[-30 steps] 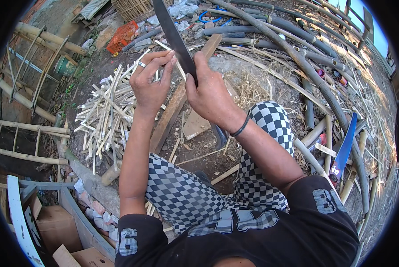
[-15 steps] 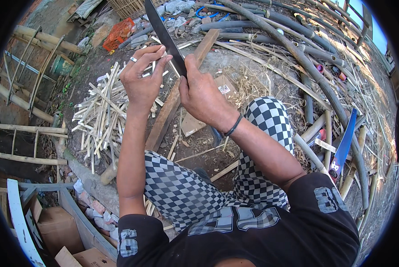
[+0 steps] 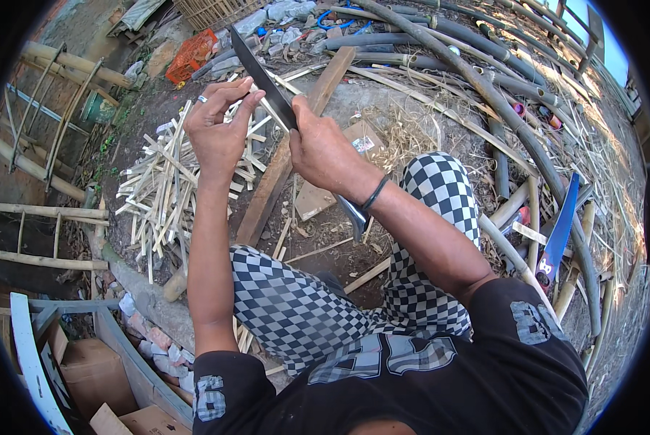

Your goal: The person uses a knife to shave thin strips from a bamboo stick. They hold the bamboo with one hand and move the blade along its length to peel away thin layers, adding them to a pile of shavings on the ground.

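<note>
A long dark machete point(image 3: 261, 75) is gripped in my right hand point(image 3: 328, 151), its blade slanting up and to the left over a wooden beam point(image 3: 265, 194). The metallic butt of the handle shows below my wrist. My left hand point(image 3: 220, 127), with a ring on one finger, is pinched closed beside the blade's left edge. Whatever lies between its fingertips is too small to make out. A pale thin strip point(image 3: 274, 114) shows just under the blade; which hand has it, if either, I cannot tell. Below my left hand lies a heap of split bamboo sticks point(image 3: 167, 190).
Bamboo poles point(image 3: 484, 54) lie across the far right. A blue saw point(image 3: 561, 230) rests among poles on the right. Flattened cardboard point(image 3: 316, 201) lies beyond my knees. An orange crate point(image 3: 193, 55) stands far left, and cardboard boxes point(image 3: 98, 373) sit near left.
Both hands and the machete have shifted slightly left. My left fingertips have drawn a little lower along the blade, and more of the handle shows under my right wrist.
</note>
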`<state>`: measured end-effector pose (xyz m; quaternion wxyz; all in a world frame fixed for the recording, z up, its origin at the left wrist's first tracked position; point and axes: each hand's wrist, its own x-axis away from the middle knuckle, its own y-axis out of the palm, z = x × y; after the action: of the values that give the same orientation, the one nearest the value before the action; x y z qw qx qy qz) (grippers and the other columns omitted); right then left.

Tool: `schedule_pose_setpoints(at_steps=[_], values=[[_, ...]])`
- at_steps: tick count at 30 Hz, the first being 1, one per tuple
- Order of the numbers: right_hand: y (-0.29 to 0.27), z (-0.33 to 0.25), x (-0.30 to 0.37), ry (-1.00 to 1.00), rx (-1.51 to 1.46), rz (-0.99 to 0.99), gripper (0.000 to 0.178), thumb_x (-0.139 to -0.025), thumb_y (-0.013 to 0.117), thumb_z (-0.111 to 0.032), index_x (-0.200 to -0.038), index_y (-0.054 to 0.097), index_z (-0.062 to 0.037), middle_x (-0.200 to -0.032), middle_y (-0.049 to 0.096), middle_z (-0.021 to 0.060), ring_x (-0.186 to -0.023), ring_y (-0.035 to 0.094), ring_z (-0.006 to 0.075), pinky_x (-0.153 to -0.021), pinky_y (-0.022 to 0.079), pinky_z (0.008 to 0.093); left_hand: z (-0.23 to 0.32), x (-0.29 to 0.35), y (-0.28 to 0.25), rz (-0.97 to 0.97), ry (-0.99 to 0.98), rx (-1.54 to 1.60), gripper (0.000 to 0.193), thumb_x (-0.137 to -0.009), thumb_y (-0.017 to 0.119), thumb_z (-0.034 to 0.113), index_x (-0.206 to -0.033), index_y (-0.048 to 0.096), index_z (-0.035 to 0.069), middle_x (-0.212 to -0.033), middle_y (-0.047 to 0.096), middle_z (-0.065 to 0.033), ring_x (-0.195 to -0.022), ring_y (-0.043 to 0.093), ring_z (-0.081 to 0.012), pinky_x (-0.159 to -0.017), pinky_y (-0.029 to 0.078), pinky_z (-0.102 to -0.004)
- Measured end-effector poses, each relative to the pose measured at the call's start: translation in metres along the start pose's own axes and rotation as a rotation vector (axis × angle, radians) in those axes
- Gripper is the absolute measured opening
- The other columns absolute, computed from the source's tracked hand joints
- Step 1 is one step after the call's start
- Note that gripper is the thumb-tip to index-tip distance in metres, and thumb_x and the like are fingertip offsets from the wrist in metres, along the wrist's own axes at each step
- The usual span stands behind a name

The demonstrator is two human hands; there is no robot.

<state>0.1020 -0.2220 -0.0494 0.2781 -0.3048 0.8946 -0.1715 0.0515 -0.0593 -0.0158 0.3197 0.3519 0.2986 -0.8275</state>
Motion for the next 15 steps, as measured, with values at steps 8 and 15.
schedule_pose_setpoints(at_steps=[8, 15], values=[[0.006, 0.001, 0.002, 0.053, -0.026, -0.068, 0.028, -0.088, 0.048, 0.0, -0.113, 0.035, 0.0013, -0.071, 0.061, 0.0339, -0.074, 0.061, 0.0551, -0.071, 0.047, 0.0617, 0.001, 0.0, -0.005, 0.03, -0.066, 0.098, 0.018, -0.081, 0.075, -0.008, -0.099, 0.072, -0.005, -0.105, 0.069, -0.0131, -0.093, 0.069, -0.0153, -0.082, 0.061, -0.0255], [0.019, 0.011, 0.003, 0.14, 0.01, -0.107, 0.027, -0.091, 0.047, -0.004, -0.114, 0.034, 0.0008, -0.07, 0.06, 0.033, -0.072, 0.06, 0.056, -0.069, 0.046, 0.0624, 0.006, 0.004, -0.007, -0.035, -0.056, -0.017, 0.016, -0.082, 0.075, -0.005, -0.097, 0.073, -0.003, -0.106, 0.069, -0.0121, -0.097, 0.067, -0.0146, -0.08, 0.062, -0.0266]])
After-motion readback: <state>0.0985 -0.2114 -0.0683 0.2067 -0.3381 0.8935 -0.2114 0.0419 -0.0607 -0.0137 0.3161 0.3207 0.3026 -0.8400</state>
